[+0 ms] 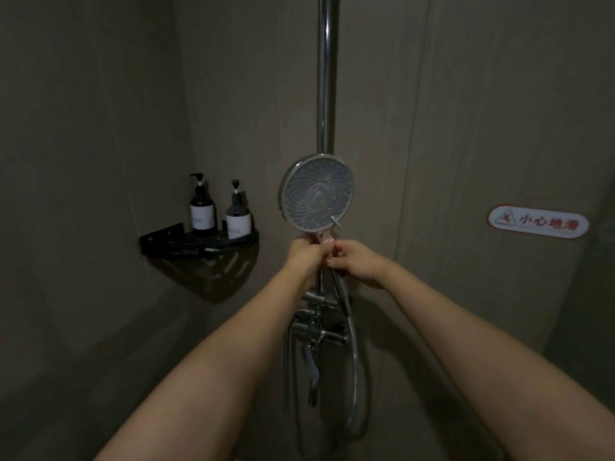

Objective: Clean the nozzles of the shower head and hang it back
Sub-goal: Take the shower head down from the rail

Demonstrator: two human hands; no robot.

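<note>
From your head camera, both your bare arms reach forward into a dim shower corner. Your left hand (304,252) is curled round the handle just below the shower head (316,194), gripping it so the round nozzle face stands upright and turned toward you, in front of the vertical chrome pipe (325,74). Your right hand (354,261) sits just beside the left, its fingers bent in toward the handle where the hose (353,347) joins; it appears to pinch something thin there, but what exactly you cannot tell in this light. A thin pale pin (335,222) lies against the lower right edge of the nozzle face. Below your hands the mixer valve (316,331) is fixed to the wall, the hose looping down past it. To the left, a black corner shelf (186,242) carries two dark pump bottles (202,209), side by side. On the right wall is a red-and-white slip warning sign (538,222).
</note>
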